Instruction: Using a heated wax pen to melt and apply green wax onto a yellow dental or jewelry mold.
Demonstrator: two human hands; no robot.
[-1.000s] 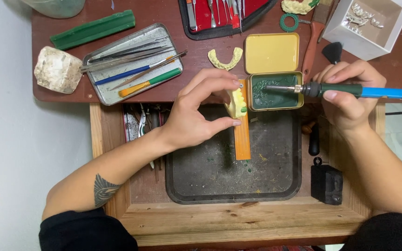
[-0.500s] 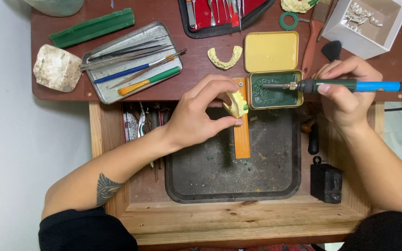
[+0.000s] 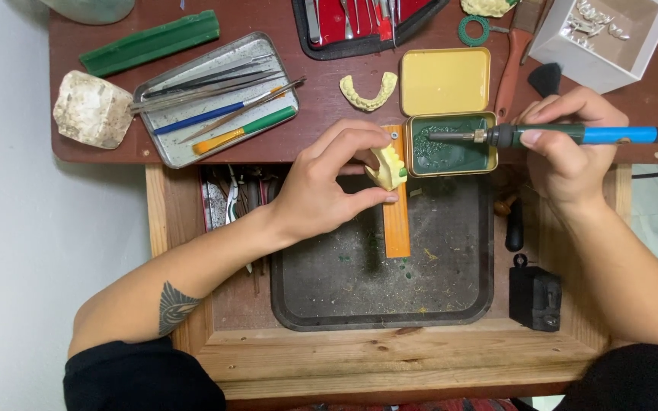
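1. The left hand [image 3: 329, 186] is curled around one small pale-yellow dental cast [image 3: 387, 168], pinched between thumb below and fingers above; the cast sits over the top end of an orange bench pin [image 3: 396, 221] that juts out over the dark tray [image 3: 321, 297].
2. The right hand [image 3: 565, 148] is closed in a pen grip on one electric wax tool [image 3: 573, 135] – dark green shaft, blue handle – held level, its metal tip over the green wax inside the open tin [image 3: 451, 144].
3. Both forearms come in from the bottom corners, wrists bent inward; the left forearm bears a dark tattoo, and both sleeves are black.
4. The tin's yellow lid [image 3: 445, 80] stands open just behind it. A second dental cast [image 3: 368, 92], a bare arch, lies on the brown bench to the left of the lid.
5. Farther left is one metal instrument tray [image 3: 215, 99] holding several slim tools – about six, some overlapping and hard to separate. Beside it lie one whitish stone block [image 3: 91, 109] and one green bar [image 3: 150, 43].
6. At the top edge, a red-lined tool case [image 3: 367, 23] and a white box [image 3: 603, 34] are cut off by the frame.
7. The tool's cord leaves the frame at the right; items in the drawer gap behind the left wrist are too shadowed to name.
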